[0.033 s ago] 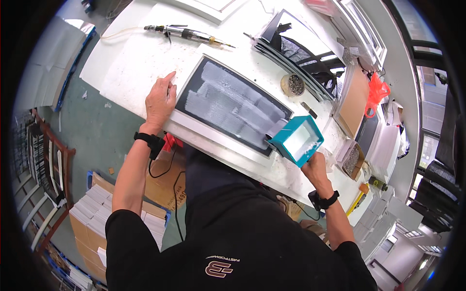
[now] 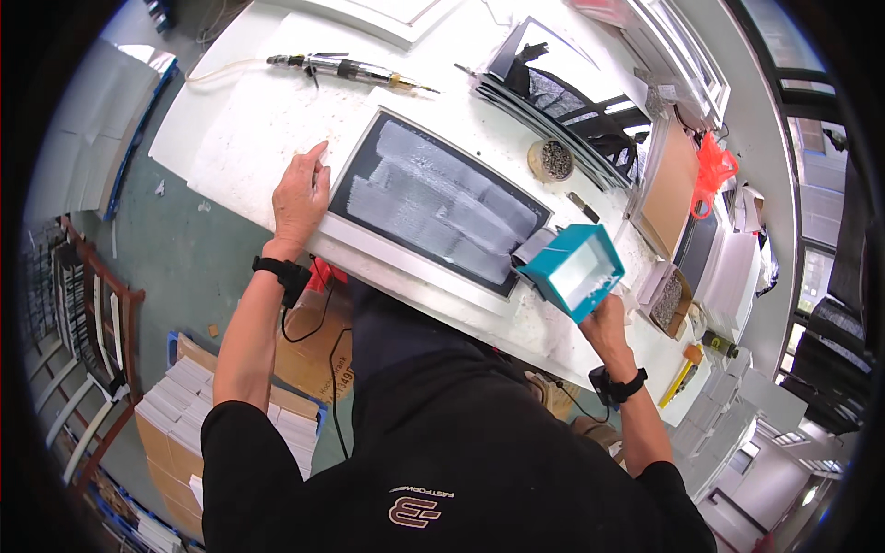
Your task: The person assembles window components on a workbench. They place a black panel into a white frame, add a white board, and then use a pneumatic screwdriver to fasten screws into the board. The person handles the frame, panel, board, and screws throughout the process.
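Note:
My right hand (image 2: 604,321) grips a teal box-shaped glue roller (image 2: 564,267), with its handle hidden in my fist. Its open box shows white inside, and a grey roller edge sits at the right end of a dark panel (image 2: 346,198). Whitish overlapping strips are smeared across most of that panel, leaving a dark border. The panel lies in a pale frame (image 2: 387,243) near the table's front edge. To its left, my left hand (image 2: 300,195) rests on the white table (image 2: 230,157), holding nothing, its index finger stretched out.
A power screwdriver (image 2: 355,70) with a hose lies beyond the panel. A round tub of small metal pieces (image 2: 553,160) stands behind it, near a dark-handled tool (image 2: 583,206). Stacked panels (image 2: 553,120) lie at the back, and a small cardboard box (image 2: 668,304) sits at right.
The glue roller has moved slightly right, toward and past the panel's right end. My left hand stays in nearly the same place.

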Demonstrator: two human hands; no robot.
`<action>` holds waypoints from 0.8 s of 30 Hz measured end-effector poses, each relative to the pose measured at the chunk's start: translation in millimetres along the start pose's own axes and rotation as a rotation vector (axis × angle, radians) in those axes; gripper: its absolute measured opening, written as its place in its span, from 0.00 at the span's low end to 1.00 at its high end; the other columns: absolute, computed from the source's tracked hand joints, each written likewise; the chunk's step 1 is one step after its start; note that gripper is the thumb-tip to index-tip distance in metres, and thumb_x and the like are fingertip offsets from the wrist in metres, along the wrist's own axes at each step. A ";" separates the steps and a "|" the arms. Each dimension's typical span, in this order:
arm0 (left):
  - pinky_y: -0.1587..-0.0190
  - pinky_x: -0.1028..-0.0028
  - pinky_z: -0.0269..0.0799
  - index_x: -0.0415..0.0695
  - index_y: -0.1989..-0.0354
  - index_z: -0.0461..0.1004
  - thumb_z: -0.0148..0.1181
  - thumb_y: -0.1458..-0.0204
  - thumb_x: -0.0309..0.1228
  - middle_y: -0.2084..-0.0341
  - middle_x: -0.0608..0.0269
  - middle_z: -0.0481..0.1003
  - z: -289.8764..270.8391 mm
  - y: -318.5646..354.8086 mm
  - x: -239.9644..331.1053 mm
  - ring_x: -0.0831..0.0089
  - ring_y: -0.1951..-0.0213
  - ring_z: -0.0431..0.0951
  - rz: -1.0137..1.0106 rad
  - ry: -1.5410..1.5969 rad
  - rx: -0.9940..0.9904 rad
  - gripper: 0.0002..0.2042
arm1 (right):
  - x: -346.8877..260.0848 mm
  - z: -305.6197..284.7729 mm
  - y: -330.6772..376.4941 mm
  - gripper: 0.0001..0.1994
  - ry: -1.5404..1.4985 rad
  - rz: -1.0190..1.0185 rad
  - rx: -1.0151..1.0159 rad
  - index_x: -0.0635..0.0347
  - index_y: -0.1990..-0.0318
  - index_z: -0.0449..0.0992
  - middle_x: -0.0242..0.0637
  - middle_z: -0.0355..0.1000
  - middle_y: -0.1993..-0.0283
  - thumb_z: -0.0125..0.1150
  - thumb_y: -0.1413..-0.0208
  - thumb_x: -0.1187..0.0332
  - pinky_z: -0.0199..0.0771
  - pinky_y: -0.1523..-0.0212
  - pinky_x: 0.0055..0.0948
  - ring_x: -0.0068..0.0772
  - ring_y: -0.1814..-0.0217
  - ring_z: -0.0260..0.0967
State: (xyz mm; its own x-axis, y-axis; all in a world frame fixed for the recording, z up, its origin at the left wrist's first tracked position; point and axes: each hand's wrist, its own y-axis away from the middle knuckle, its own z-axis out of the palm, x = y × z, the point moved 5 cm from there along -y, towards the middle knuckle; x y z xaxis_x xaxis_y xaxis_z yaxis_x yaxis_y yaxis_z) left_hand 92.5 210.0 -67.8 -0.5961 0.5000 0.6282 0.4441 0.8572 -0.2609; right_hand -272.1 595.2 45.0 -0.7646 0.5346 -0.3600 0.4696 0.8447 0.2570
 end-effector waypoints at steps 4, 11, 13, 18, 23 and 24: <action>0.60 0.64 0.75 0.51 0.39 0.73 0.58 0.40 0.27 0.66 0.61 0.72 -3.6 0.2 4.0 0.62 0.65 0.76 -0.049 0.005 -0.037 0.19 | 17.1 -71.5 38.3 0.12 -0.260 0.158 0.432 0.67 0.59 0.82 0.41 0.82 0.70 0.67 0.42 0.65 0.78 0.65 0.39 0.39 0.68 0.80; 0.59 0.71 0.72 0.46 0.37 0.73 0.54 0.36 0.26 0.66 0.63 0.71 5.4 2.1 1.1 0.70 0.66 0.72 -0.018 0.050 -0.068 0.18 | 78.6 -137.5 104.8 0.14 -0.618 0.626 0.460 0.66 0.58 0.77 0.34 0.77 0.71 0.66 0.38 0.61 0.58 0.86 0.23 0.17 0.85 0.61; 0.58 0.71 0.72 0.46 0.37 0.72 0.53 0.35 0.26 0.65 0.63 0.71 8.4 2.6 -2.5 0.71 0.66 0.72 0.031 0.045 -0.027 0.18 | 102.4 -131.5 123.1 0.15 -0.662 0.667 0.490 0.66 0.57 0.77 0.32 0.74 0.73 0.66 0.38 0.61 0.58 0.86 0.22 0.16 0.86 0.59; 0.50 0.68 0.72 0.44 0.36 0.71 0.49 0.32 0.29 0.54 0.58 0.75 11.4 2.7 0.7 0.65 0.57 0.75 0.108 -0.014 0.006 0.18 | 135.2 -95.4 150.5 0.18 -0.410 0.748 0.506 0.69 0.56 0.76 0.39 0.74 0.72 0.66 0.38 0.58 0.70 0.74 0.32 0.27 0.77 0.68; 0.45 0.68 0.70 0.41 0.35 0.70 0.48 0.31 0.29 0.47 0.56 0.75 12.5 1.5 -5.9 0.65 0.52 0.75 0.010 -0.016 -0.115 0.18 | 145.1 -62.4 148.7 0.22 -0.313 0.712 0.573 0.72 0.51 0.75 0.53 0.80 0.64 0.65 0.38 0.58 0.77 0.57 0.39 0.48 0.62 0.80; 0.45 0.68 0.70 0.41 0.35 0.71 0.48 0.31 0.29 0.49 0.56 0.75 12.5 2.0 -6.6 0.64 0.53 0.75 0.031 -0.013 -0.100 0.18 | 147.8 -59.1 148.2 0.22 -0.308 0.710 0.571 0.73 0.50 0.74 0.56 0.80 0.63 0.65 0.38 0.58 0.77 0.56 0.40 0.52 0.60 0.81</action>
State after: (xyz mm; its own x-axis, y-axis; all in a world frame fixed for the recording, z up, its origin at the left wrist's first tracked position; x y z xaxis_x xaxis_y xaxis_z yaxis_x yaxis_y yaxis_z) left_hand 88.9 209.9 -81.7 -0.5892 0.5287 0.6110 0.5272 0.8246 -0.2051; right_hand -341.6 797.8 82.9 -0.1080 0.8417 -0.5290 0.9847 0.1638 0.0595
